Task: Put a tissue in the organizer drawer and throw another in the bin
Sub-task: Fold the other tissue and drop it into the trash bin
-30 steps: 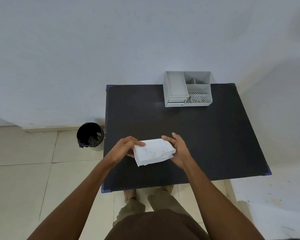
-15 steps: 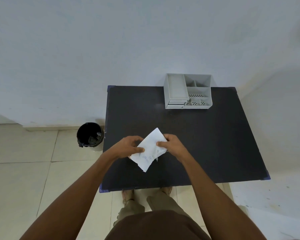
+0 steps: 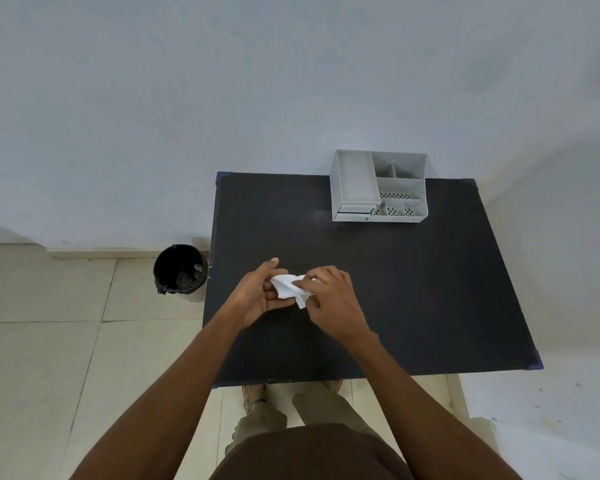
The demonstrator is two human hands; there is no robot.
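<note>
A white tissue (image 3: pixel 289 287) is crumpled small between both hands, just above the black table (image 3: pixel 413 289). My left hand (image 3: pixel 257 294) cups it from the left with the thumb raised. My right hand (image 3: pixel 329 299) pinches it from the right, covering part of it. The grey organizer (image 3: pixel 378 186) stands at the table's far edge against the wall; its small drawer (image 3: pixel 355 210) at the front left looks shut. The black bin (image 3: pixel 180 271) stands on the floor left of the table, with crumpled paper inside.
A white wall runs behind the table and a pale ledge lies to the right. The floor is tiled. My legs and feet show below the table's near edge.
The tissue went from a flat folded sheet to a small crumpled wad. Both hands have closed in on it, and the right hand has moved over it.
</note>
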